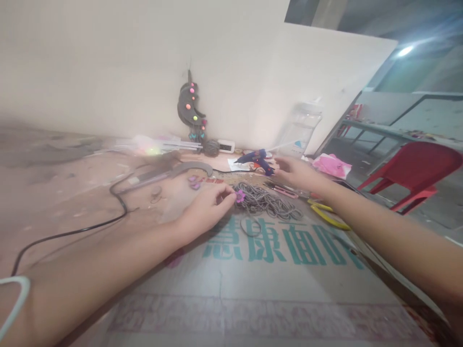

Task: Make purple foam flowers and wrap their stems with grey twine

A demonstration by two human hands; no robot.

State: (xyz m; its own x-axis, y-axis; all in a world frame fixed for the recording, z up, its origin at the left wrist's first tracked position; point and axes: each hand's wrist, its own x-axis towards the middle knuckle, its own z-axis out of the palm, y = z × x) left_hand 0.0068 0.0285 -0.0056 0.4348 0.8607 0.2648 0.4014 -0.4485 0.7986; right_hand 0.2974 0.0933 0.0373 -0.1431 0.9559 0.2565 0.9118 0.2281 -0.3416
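Observation:
My left hand (pixel 211 208) is closed in a pinch on a small purple flower (pixel 240 195), at the left end of a tangled pile of grey cord (pixel 269 200). My right hand (pixel 294 172) reaches to a dark blue glue gun (pixel 258 159), its fingertips at the handle's lower end; whether they grip it is unclear. The gun's nozzle points left over a small white paper (pixel 238 165). More purple pieces (pixel 194 182) lie left of the cord, below a grey curved strip (pixel 193 166).
Yellow-handled pliers (pixel 329 217) and a pink cutter (pixel 285 191) lie on the right. Behind stand a clear bottle (pixel 299 127) and a white clock (pixel 226 146). A black cable (pixel 72 234) crosses the left side. A moon ornament (pixel 190 106) hangs on the wall.

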